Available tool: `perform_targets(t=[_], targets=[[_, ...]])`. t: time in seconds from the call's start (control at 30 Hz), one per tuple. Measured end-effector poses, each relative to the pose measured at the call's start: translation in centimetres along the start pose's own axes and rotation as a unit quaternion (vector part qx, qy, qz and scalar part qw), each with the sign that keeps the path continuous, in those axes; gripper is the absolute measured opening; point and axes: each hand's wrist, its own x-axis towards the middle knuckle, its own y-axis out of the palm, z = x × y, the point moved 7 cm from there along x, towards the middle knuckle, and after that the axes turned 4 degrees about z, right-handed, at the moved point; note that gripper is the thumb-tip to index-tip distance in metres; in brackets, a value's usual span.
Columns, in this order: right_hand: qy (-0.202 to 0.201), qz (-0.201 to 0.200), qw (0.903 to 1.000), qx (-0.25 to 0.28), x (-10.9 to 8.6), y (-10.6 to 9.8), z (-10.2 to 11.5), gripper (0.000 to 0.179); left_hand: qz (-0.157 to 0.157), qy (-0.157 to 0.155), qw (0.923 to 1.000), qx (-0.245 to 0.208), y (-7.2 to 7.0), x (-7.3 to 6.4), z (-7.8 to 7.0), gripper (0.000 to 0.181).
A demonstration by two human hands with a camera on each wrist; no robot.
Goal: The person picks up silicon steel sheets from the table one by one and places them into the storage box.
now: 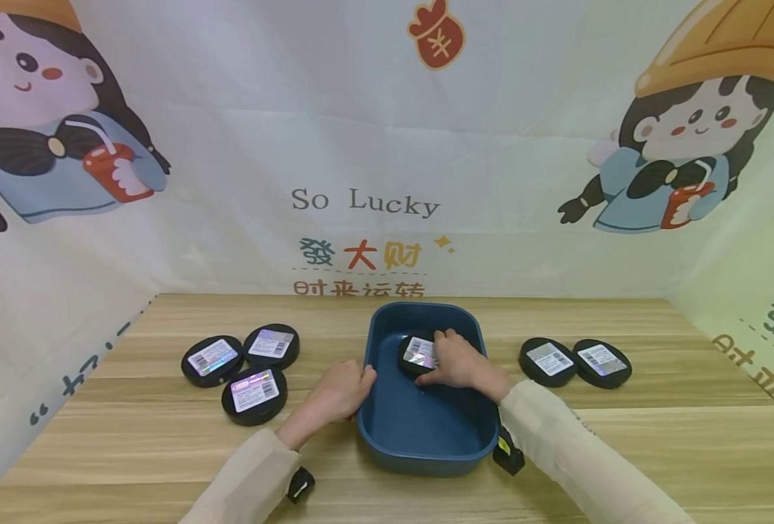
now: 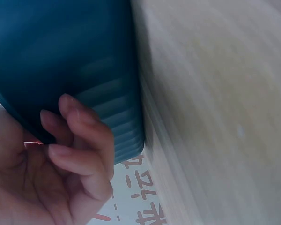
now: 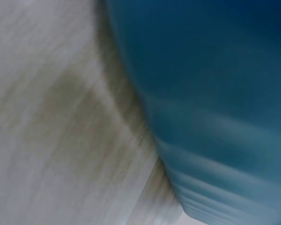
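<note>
A blue plastic bin [image 1: 426,429] stands mid-table. My left hand [image 1: 343,389] grips its left rim, thumb on the edge; in the left wrist view the fingers of the left hand [image 2: 79,154] curl against the ribbed outer wall. Inside the bin, toward the far end, my right hand [image 1: 457,362] holds a round black disc [image 1: 419,354] with a shiny printed label, thumb on the near side and fingers on the far side. The hand covers the disc's right part. In the right wrist view only the bin's outer wall [image 3: 215,117] shows; the hand is hidden.
Left of the bin lie three similar labelled discs, a left one [image 1: 212,361], a back one [image 1: 271,346] and a near one [image 1: 254,395]. Two more, a nearer one [image 1: 547,362] and an outer one [image 1: 601,363], lie at right. A printed cloth [image 1: 242,240] closes off the table's back.
</note>
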Motion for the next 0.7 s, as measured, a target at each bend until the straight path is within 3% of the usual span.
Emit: perform_targets(t=[0.7], targets=[[0.004, -0.044, 0.9990, -0.002, -1.5, -0.6, 0.8, 0.054, 0.009, -0.018, 0.9996, -0.021, 0.1, 0.0, 0.3, 0.041]])
